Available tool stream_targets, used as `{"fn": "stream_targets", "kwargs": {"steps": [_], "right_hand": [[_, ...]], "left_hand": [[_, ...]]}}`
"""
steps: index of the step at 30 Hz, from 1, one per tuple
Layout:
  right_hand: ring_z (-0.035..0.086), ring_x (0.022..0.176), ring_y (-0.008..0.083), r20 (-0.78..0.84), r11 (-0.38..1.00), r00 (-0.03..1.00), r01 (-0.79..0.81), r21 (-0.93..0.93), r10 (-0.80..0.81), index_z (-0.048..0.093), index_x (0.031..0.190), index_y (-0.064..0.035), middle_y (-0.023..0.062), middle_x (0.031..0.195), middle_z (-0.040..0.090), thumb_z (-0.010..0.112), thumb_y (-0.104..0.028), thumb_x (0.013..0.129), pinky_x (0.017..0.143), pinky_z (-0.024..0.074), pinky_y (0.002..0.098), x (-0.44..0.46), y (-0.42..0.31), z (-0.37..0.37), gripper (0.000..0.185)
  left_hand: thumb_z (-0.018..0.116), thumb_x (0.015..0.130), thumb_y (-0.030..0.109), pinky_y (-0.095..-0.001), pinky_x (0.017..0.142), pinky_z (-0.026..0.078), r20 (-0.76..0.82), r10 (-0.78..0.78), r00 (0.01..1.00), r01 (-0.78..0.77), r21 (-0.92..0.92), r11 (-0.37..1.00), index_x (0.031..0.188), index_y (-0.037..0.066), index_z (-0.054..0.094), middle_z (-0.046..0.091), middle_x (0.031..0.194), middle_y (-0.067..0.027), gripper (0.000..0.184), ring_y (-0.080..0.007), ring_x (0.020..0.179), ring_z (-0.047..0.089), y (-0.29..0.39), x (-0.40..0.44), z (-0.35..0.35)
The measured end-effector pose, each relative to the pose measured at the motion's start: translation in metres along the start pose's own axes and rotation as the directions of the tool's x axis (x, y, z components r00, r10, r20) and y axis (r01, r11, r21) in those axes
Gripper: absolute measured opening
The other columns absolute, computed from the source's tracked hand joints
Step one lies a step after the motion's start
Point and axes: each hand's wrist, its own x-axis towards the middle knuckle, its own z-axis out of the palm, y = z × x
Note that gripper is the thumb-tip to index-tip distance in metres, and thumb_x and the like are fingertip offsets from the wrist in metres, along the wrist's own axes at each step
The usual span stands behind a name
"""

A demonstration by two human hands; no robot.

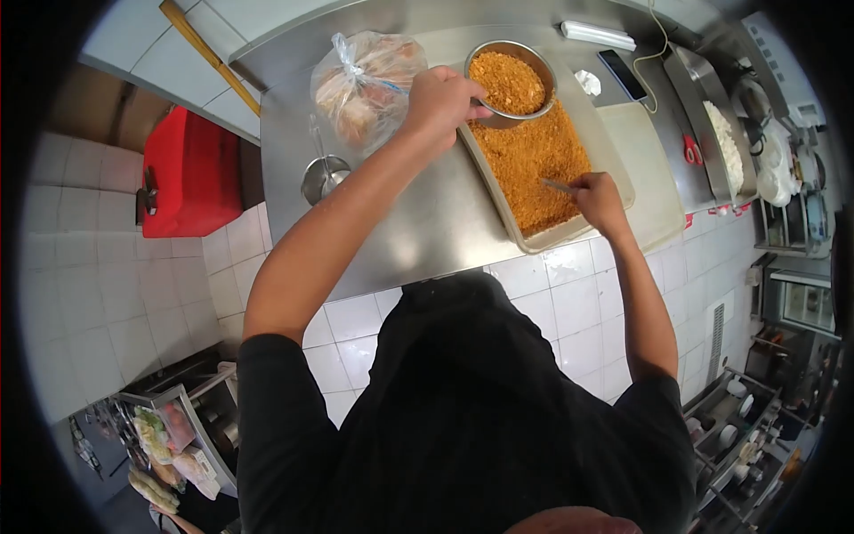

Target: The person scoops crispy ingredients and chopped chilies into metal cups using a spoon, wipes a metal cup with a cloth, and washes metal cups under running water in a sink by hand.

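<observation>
My left hand [442,105] grips the near left rim of a round metal bowl [553,92] filled with orange-brown crumbs. The bowl is over the far end of a rectangular beige tray [525,242], which holds a thick layer of the same crumbs [534,169]. Closed around the handle of a metal utensil [558,185], my right hand [598,200] is at the tray's right side. The utensil's tip touches or is just above the crumbs; its shape is hard to make out.
Left of the tray are a tied plastic bag [369,80] of round items and a metal cup [325,178]. To the right lie a pale board [654,169], a phone [623,75], red scissors [692,150] and a metal pan [703,111] with white contents.
</observation>
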Motion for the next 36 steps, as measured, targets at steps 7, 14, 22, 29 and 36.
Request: {"fn": "stream_targets", "kwargs": {"steps": [7, 14, 22, 29, 36], "right_hand": [[0.050, 0.056, 0.0097, 0.147, 0.882, 0.973, -0.222, 0.416, 0.176, 0.064, 0.090, 0.0073, 0.0054, 0.065, 0.059, 0.055, -0.001, 0.073, 0.052, 0.0387, 0.0226, -0.001, 0.005, -0.029, 0.021], [0.043, 0.055, 0.0051, 0.050, 0.844, 0.986, -0.161, 0.511, 0.157, 0.063, 0.092, 0.0045, 0.0026, 0.068, 0.058, 0.055, 0.000, 0.076, 0.050, 0.0325, 0.0187, -0.006, -0.014, -0.086, 0.017], [0.058, 0.064, 0.0234, -0.472, 0.917, 0.787, 0.322, -0.236, -0.397, 0.063, 0.097, -0.0025, 0.0119, 0.075, 0.062, 0.055, 0.001, 0.078, 0.063, 0.0451, 0.0332, -0.013, -0.059, -0.085, 0.021], [0.056, 0.070, 0.0332, -0.596, 0.862, 0.630, 0.283, -0.421, -0.498, 0.063, 0.088, -0.0023, 0.0151, 0.074, 0.057, 0.051, 0.006, 0.065, 0.064, 0.0449, 0.0409, -0.016, -0.061, -0.074, 0.027], [0.060, 0.073, 0.0394, -0.293, 0.916, 0.919, 0.146, -0.374, -0.266, 0.065, 0.079, -0.0010, 0.0228, 0.075, 0.060, 0.053, 0.002, 0.063, 0.069, 0.0476, 0.0462, 0.003, 0.001, -0.030, 0.020]], "left_hand": [[0.058, 0.074, -0.006, -0.0290, 0.051, 0.052, -0.063, 0.040, 0.997, -0.038, 0.028, 0.999, 0.079, -0.006, 0.048, 0.054, 0.081, -0.0164, 0.012, -0.0257, 0.062, 0.062, 0.007, 0.014, -0.005], [0.058, 0.074, -0.006, -0.0291, 0.052, 0.054, -0.077, 0.051, 0.996, -0.047, 0.050, 0.998, 0.080, -0.009, 0.047, 0.054, 0.084, -0.0195, 0.013, -0.0265, 0.062, 0.062, -0.006, 0.034, 0.003], [0.056, 0.076, -0.007, -0.0291, 0.052, 0.054, 0.043, -0.140, 0.989, 0.143, -0.090, 0.986, 0.084, -0.015, 0.048, 0.054, 0.084, -0.0216, 0.014, -0.0291, 0.060, 0.061, -0.027, 0.006, 0.040], [0.056, 0.076, -0.006, -0.0292, 0.058, 0.056, 0.066, -0.197, 0.978, 0.203, -0.103, 0.974, 0.088, -0.015, 0.049, 0.050, 0.096, -0.0215, 0.016, -0.0302, 0.065, 0.061, -0.025, 0.004, 0.040], [0.055, 0.077, -0.007, -0.0307, 0.060, 0.057, 0.068, -0.109, 0.992, 0.113, -0.059, 0.992, 0.089, -0.015, 0.049, 0.050, 0.095, -0.0213, 0.016, -0.0320, 0.068, 0.061, -0.007, -0.006, 0.005]]}}
